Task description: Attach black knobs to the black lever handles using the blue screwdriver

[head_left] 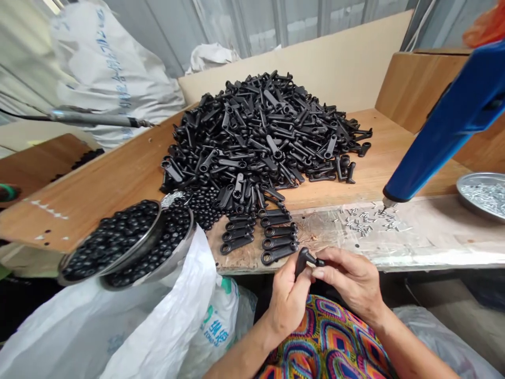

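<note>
My left hand (290, 295) is closed around a black plastic crank handle (303, 259), its thicker end up and its arm pointing right. The thumb and fingers of my right hand (351, 281) pinch a small black knob (320, 262) at the tip of that arm. Whether the knob is joined to the handle cannot be made out, as fingertips cover part of it. Just ahead of my hands, two short columns of crank handles (279, 242) lie side by side on the bench edge. Behind them rises a big heap of the same handles (260, 126).
Two metal bowls (158, 223) of black knobs stand at left, beside loose knobs (203, 206). A blue electric screwdriver (437, 126) hangs at right, its tip over scattered metal pins (365, 218). A metal dish (483, 196) holds more pins. White sacks (158, 321) hang below the bench.
</note>
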`<control>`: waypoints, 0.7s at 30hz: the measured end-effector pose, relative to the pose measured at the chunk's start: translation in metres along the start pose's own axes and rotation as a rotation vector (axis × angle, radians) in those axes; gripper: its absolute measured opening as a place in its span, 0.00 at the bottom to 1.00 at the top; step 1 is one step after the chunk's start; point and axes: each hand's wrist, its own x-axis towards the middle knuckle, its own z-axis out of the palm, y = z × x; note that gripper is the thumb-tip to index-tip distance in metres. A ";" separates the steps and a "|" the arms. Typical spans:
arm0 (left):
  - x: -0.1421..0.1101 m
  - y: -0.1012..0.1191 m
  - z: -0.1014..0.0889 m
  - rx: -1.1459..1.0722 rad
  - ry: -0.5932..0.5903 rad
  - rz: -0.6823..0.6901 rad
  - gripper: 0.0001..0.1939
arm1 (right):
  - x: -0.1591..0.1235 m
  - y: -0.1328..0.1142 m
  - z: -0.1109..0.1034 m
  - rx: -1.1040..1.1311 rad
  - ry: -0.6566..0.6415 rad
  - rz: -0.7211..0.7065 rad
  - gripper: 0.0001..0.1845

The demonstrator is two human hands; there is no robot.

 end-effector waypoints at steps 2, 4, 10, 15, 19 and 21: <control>0.000 0.001 0.000 -0.001 0.023 -0.004 0.09 | 0.001 0.000 0.004 -0.042 0.034 -0.089 0.06; 0.000 0.000 -0.002 0.011 0.038 0.001 0.09 | 0.002 0.001 0.008 -0.080 0.057 -0.145 0.09; 0.002 -0.005 -0.006 0.115 0.082 0.117 0.13 | 0.000 0.007 0.016 -0.110 0.033 -0.156 0.14; 0.002 -0.009 -0.008 0.206 0.133 0.236 0.15 | -0.007 0.012 0.020 -0.026 0.064 0.030 0.11; 0.000 -0.012 -0.011 0.325 0.190 0.323 0.16 | -0.008 0.013 0.024 -0.017 0.061 0.067 0.06; 0.000 -0.014 -0.012 0.385 0.229 0.360 0.16 | -0.007 0.013 0.026 -0.053 0.074 0.025 0.06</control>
